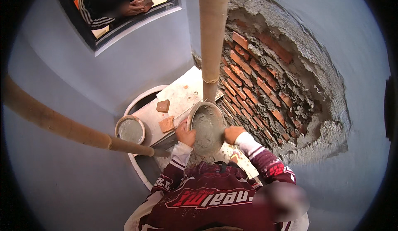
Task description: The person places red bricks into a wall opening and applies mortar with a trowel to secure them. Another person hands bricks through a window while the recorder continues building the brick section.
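A round bucket (pixel 210 151) with wet grey mortar inside stands in front of me, beside the foot of an upright bamboo pole. My left hand (pixel 185 134) is closed on its left rim, and my right hand (pixel 233 134) grips the rim on the opposite side. The undersides of my fingers are hidden. Left of the bucket, two broken brick pieces lie on a pale board: a brown one (pixel 163 106) and, closer to my left hand, an orange one (pixel 167 124).
A second mortar bucket (pixel 130 130) stands left of the pale board (pixel 182 88). Bamboo poles (pixel 213 32) rise ahead and slant across the left (pixel 74 121). Exposed brickwork (pixel 253 77) fills part of the right wall. Beyond a window frame (pixel 137 19), another person's hands (pixel 134 8) hold a brick piece.
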### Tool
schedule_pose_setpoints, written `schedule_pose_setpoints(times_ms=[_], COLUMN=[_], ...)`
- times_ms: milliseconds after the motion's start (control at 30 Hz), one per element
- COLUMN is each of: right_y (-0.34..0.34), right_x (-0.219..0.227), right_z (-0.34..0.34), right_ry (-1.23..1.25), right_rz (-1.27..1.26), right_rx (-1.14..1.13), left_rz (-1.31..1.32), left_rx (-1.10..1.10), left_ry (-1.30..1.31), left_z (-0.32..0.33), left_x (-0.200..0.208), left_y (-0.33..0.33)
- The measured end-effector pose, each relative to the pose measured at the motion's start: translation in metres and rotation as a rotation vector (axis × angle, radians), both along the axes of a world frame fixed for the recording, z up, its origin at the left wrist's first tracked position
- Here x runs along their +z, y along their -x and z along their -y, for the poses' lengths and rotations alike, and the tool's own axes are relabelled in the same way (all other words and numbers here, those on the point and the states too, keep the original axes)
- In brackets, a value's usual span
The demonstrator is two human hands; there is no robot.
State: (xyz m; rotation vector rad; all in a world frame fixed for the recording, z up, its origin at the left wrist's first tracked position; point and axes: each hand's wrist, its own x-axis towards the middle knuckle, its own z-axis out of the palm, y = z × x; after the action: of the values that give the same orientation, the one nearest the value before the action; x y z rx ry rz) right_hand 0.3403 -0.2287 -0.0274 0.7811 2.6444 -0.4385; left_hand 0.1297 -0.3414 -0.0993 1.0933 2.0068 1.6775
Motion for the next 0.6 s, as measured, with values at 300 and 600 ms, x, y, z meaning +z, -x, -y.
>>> schedule_pose_setpoints(times_ms=[300, 600], right_y=[-0.055, -0.099], right_x=[-0.073, -0.029], right_z=[0.026, -0.017], right_ry=[0.214, 0.197], right_rz=[-0.259, -0.12], right_rx=[-0.218, -0.45], left_rz=[0.261, 0.384], left_rx=[-0.036, 0.091], left_ry=[-0.017, 0.121], left_z=[0.0, -0.003], left_x=[-0.012, -0.026], left_y=[-0.017, -0.032])
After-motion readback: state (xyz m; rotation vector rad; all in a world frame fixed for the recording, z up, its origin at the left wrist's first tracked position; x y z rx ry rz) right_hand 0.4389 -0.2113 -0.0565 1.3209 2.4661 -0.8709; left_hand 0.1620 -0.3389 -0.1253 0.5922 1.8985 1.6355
